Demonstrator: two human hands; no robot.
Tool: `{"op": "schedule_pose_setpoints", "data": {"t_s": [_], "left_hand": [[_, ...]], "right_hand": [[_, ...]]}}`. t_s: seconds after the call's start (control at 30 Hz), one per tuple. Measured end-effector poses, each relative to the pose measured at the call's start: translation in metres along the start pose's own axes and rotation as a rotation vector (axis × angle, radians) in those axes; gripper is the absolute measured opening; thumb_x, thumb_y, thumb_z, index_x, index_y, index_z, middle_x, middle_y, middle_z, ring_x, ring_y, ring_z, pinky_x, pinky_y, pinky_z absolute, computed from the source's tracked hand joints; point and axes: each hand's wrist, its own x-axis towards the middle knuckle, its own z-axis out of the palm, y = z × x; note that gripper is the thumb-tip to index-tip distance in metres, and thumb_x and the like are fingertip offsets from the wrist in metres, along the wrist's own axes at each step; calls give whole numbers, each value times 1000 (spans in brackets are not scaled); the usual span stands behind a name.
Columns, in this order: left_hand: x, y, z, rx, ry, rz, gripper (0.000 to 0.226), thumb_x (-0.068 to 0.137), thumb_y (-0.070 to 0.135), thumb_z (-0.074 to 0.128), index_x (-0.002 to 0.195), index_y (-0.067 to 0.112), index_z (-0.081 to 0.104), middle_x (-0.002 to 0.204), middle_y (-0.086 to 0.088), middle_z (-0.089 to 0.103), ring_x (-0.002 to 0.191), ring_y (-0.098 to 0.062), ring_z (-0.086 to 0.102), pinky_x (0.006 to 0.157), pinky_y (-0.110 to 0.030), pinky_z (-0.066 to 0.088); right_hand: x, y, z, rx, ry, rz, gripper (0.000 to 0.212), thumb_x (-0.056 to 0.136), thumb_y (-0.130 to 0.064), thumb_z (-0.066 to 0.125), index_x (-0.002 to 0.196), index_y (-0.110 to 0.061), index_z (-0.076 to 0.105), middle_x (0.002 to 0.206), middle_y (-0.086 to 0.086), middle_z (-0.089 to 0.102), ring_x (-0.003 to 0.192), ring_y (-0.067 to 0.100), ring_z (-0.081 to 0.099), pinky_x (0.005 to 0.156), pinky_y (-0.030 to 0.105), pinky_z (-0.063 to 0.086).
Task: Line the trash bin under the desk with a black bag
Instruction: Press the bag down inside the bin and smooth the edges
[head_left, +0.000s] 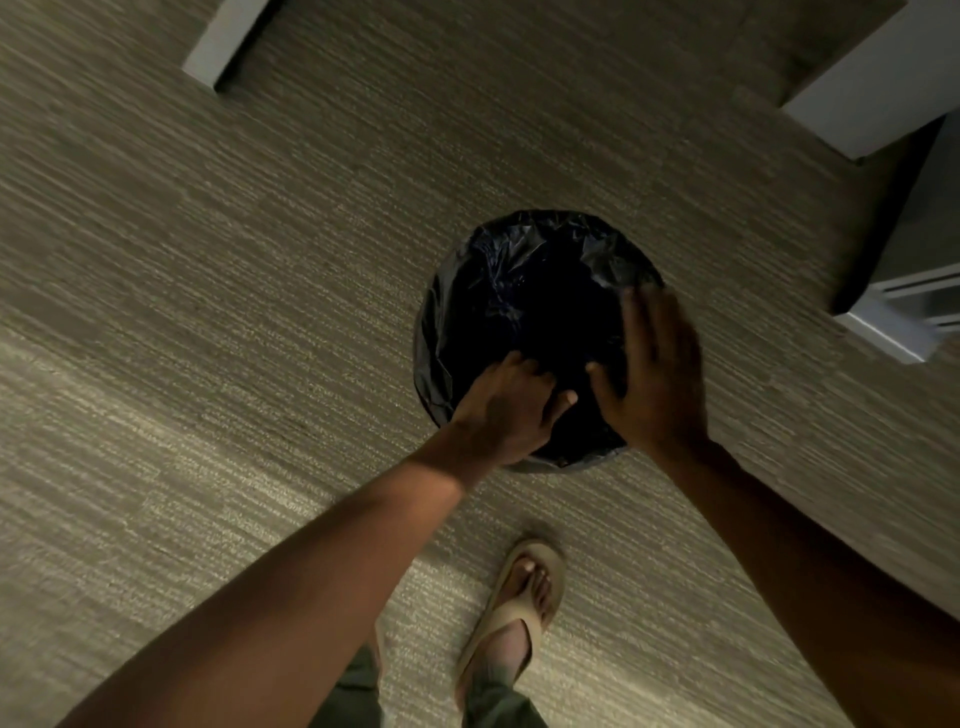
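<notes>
A round trash bin (566, 464) stands on the carpet in the middle of the view, seen from above. A glossy black bag (509, 270) lines it and is folded over its rim, hiding most of the bin. My left hand (506, 408) rests on the near left rim, fingers curled on the bag's edge. Over the right rim lies my right hand (657, 371), fingers spread flat on the plastic. The inside of the bin is too dark to see.
White desk legs or panels stand at the top left (228, 41) and the top right (883, 88). A grey cabinet (914, 249) sits at the right edge. My sandalled foot (524, 597) is on the striped beige carpet (208, 312), just in front of the bin.
</notes>
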Motion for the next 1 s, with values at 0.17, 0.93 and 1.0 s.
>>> {"op": "schedule_pose_setpoints", "data": {"t_s": [0.17, 0.93, 1.0], "left_hand": [[23, -21, -2, 396, -186, 87, 66, 99, 27, 51, 161, 12, 33, 167, -13, 32, 158, -36, 18, 128, -48, 19], [-74, -24, -9, -767, 756, -943, 48, 91, 17, 72, 138, 12, 60, 131, -16, 59, 116, -29, 60, 90, -34, 49], [-80, -29, -1, -918, 694, -1009, 48, 93, 14, 73, 139, 12, 61, 128, -13, 67, 109, -24, 68, 85, -29, 51]], "right_hand": [[2, -28, 23, -186, -563, -203, 71, 96, -42, 53, 159, -14, 35, 161, 15, 42, 153, 33, 31, 125, 50, 22], [-56, -25, 3, 824, 77, 1056, 33, 104, -26, 54, 127, -9, 70, 123, 16, 72, 109, 34, 69, 89, 46, 57], [-60, -31, 6, 928, 97, 1081, 26, 104, -23, 54, 119, -17, 74, 119, 12, 74, 110, 34, 69, 93, 53, 59]]}}
